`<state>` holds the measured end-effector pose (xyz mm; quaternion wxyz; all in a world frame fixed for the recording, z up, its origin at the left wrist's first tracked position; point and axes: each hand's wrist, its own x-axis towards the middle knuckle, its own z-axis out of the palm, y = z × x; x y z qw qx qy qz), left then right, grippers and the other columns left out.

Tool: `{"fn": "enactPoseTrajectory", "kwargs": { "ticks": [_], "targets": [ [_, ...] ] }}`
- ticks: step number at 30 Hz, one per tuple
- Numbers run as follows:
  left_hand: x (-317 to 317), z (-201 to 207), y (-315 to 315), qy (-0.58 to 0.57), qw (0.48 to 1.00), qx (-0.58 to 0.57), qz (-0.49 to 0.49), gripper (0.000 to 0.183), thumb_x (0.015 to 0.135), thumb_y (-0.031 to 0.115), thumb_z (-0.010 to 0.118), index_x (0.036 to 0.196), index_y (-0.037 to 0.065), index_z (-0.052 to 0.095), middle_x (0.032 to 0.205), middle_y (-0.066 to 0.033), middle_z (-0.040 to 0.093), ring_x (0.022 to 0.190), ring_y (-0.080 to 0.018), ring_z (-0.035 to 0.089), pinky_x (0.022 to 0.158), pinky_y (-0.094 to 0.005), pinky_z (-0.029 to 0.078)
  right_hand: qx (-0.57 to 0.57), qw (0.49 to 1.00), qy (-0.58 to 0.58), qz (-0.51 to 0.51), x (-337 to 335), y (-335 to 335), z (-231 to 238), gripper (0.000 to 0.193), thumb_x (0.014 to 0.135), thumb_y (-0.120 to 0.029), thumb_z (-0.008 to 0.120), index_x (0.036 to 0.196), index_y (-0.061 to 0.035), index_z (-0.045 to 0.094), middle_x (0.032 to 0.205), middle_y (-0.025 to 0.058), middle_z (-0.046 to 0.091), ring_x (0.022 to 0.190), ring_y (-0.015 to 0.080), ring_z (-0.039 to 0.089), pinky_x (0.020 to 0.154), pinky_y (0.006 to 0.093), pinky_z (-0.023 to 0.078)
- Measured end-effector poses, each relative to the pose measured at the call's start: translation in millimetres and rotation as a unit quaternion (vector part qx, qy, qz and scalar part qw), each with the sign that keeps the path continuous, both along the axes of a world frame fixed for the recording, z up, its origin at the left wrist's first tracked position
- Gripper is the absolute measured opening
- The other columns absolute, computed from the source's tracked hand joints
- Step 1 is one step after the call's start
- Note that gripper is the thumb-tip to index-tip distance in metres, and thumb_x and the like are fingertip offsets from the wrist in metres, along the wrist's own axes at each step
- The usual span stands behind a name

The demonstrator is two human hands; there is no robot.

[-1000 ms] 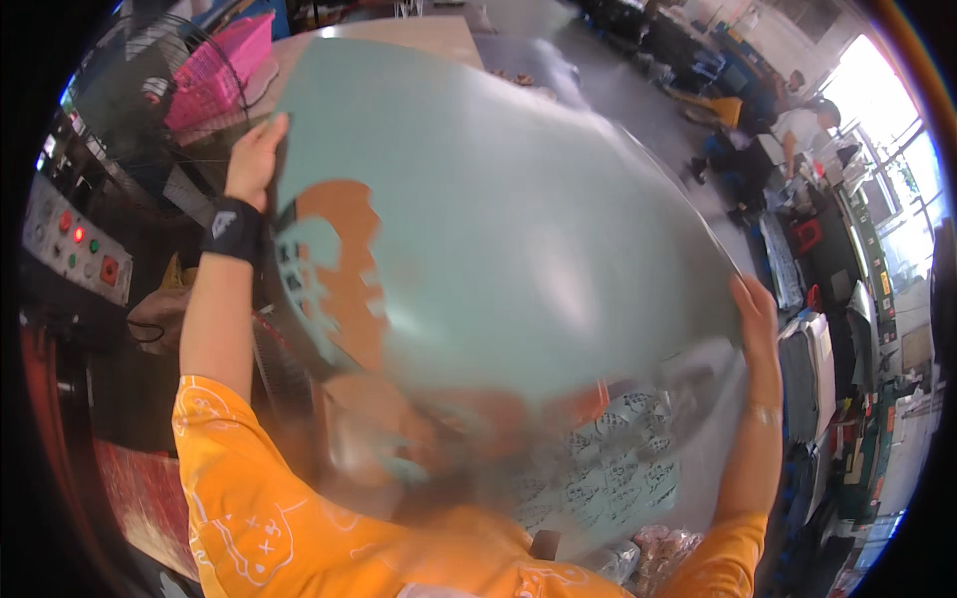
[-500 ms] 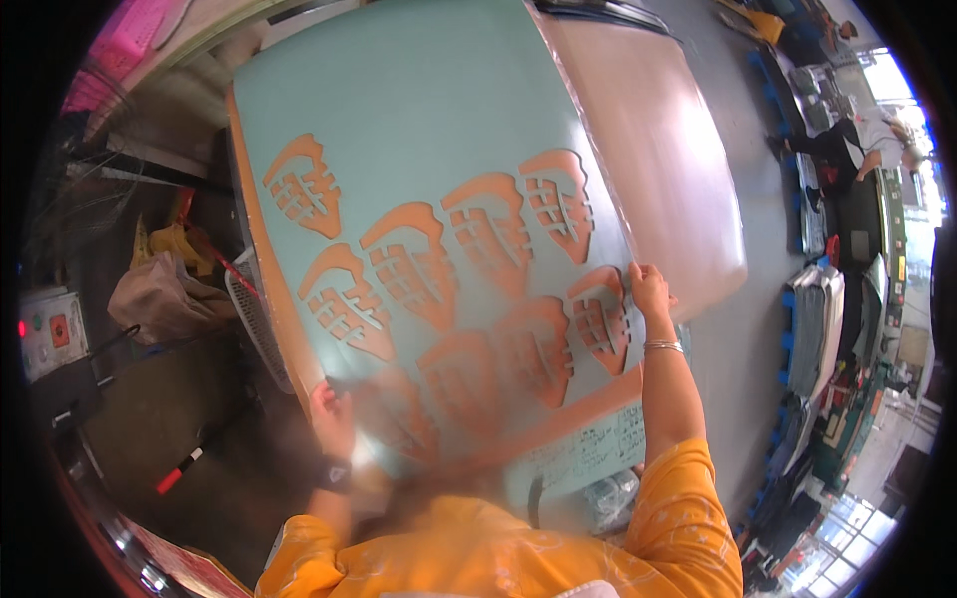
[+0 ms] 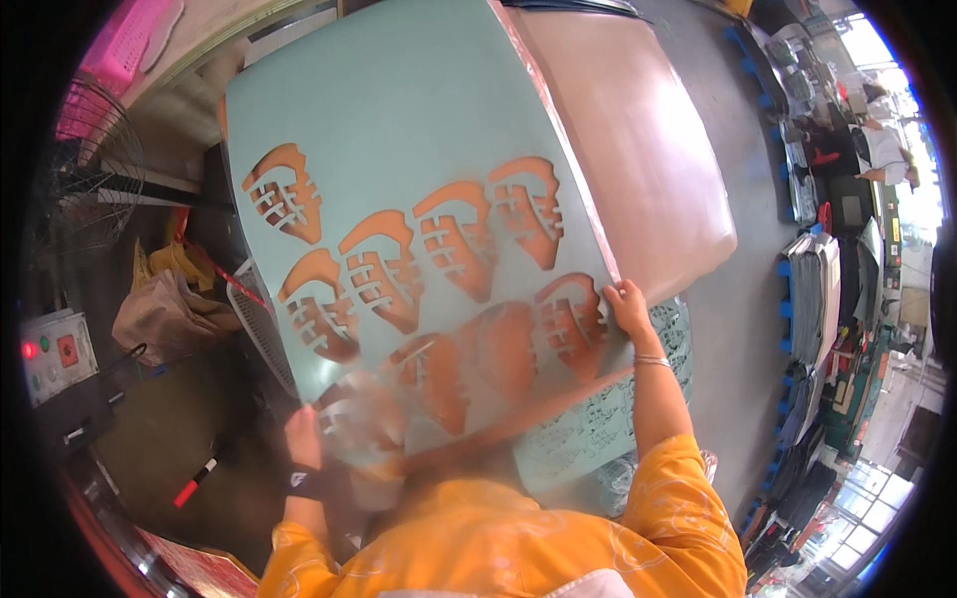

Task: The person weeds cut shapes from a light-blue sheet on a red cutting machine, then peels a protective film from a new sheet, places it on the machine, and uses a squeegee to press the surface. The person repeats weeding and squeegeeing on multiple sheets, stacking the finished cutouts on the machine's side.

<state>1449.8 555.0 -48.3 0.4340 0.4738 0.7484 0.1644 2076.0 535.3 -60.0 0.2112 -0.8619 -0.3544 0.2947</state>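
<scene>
A large pale green sheet (image 3: 399, 100) with several shoe-upper-shaped cutouts spreads in front of me. Orange material (image 3: 513, 349) shows through the openings. My left hand (image 3: 303, 439) pinches the sheet's near left corner, with a dark band on its wrist. On the right edge, my right hand (image 3: 630, 307) grips the sheet between thumb and fingers, a bracelet on that wrist. The cutouts nearest my body look blurred.
A shiny pinkish sheet (image 3: 638, 140) extends on the right. Below the near edge lies a green sheet with dark markings (image 3: 588, 429). At left are a control box (image 3: 60, 354), a plastic-like bag (image 3: 169, 319) and a fan (image 3: 95, 159). A person (image 3: 882, 149) is far right.
The green sheet has shifted left, covering most of the orange strip along its left side. Both hands moved left and a little nearer with it, still gripping its edges.
</scene>
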Motion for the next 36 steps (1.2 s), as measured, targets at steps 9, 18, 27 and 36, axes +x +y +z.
{"fn": "enactPoseTrajectory", "kwargs": {
  "ticks": [9,18,27,36],
  "targets": [
    [-19.3,-21.6,-74.2,-0.277,0.913,-0.29,-0.07,0.028,0.087,0.016,0.062,0.112,0.008,0.052,0.098,-0.0035,0.061,0.084,-0.0145,0.061,0.076,-0.0311,0.051,-0.064,0.995,-0.067,0.022,-16.2,-46.7,21.9,0.038,0.083,-0.034,0.063,0.103,-0.0017,0.06,0.078,0.0129,0.064,0.071,0.0208,0.061,0.067,0.0342,0.048],
    [-54.5,4.0,-69.8,-0.032,0.798,-0.472,-0.374,0.033,0.084,0.036,0.066,0.088,0.004,0.066,0.078,-0.0044,0.068,0.068,-0.0148,0.064,0.064,-0.0269,0.051,-0.063,0.99,-0.084,-0.099,6.5,-132.3,78.2,0.036,0.082,-0.035,0.062,0.105,-0.006,0.063,0.089,0.0162,0.068,0.084,0.0291,0.065,0.076,0.0358,0.05],
    [205.3,1.7,30.0,0.023,0.82,0.374,-0.433,0.063,0.082,0.029,0.065,0.134,0.004,0.04,0.136,-0.0211,0.041,0.126,-0.0355,0.038,0.103,-0.0423,0.033,-0.062,0.927,0.016,-0.37,-131.8,-550.4,53.9,0.032,0.081,-0.029,0.064,0.1,-0.0037,0.064,0.088,0.0133,0.069,0.083,0.0231,0.066,0.075,0.0334,0.05],
    [407.8,28.7,-389.3,-0.166,0.624,0.236,-0.727,0.057,0.079,0.02,0.065,0.129,0.001,0.044,0.13,-0.0186,0.047,0.123,-0.0335,0.041,0.105,-0.0408,0.03,-0.008,0.573,0.078,-0.816,-512.0,-901.3,96.2,0.023,0.081,-0.02,0.062,0.094,-0.0009,0.065,0.071,0.0047,0.063,0.061,0.0114,0.058,0.059,0.027,0.049]
  ]
}}
